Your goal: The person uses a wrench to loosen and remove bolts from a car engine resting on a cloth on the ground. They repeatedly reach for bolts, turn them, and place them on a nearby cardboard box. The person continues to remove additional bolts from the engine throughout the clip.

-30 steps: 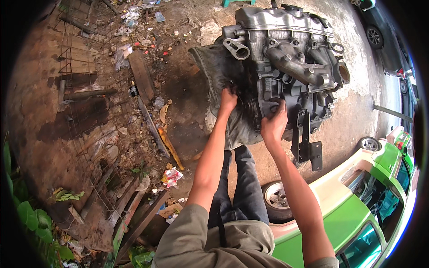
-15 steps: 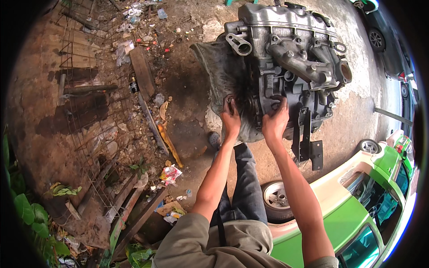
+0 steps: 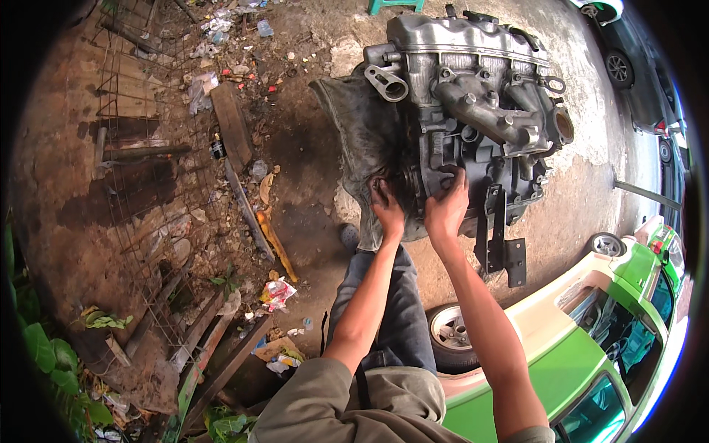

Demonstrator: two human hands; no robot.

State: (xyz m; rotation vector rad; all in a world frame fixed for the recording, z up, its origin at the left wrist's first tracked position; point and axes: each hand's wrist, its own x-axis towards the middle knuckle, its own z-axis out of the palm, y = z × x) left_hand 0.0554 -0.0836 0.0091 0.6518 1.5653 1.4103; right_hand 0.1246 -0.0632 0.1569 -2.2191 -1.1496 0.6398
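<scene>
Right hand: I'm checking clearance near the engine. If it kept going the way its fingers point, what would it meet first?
The right hand already rests on the grey engine block; its fingers point straight into that casting, so the block stops it.

Engine block (image 3: pixel 473 111): dull silver-grey, darker below. Cloth (image 3: pixel 362 140) beneath: grimy grey. Car (image 3: pixel 576 362): green and cream. Ground (image 3: pixel 295 192): brown, oil-stained.

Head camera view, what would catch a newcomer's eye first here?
A big grey car engine sits on the stained ground at top centre, with the left hand and right hand pressed against its near side. A green and cream car fills the lower right, and scrap wood and litter lie at left.
</scene>
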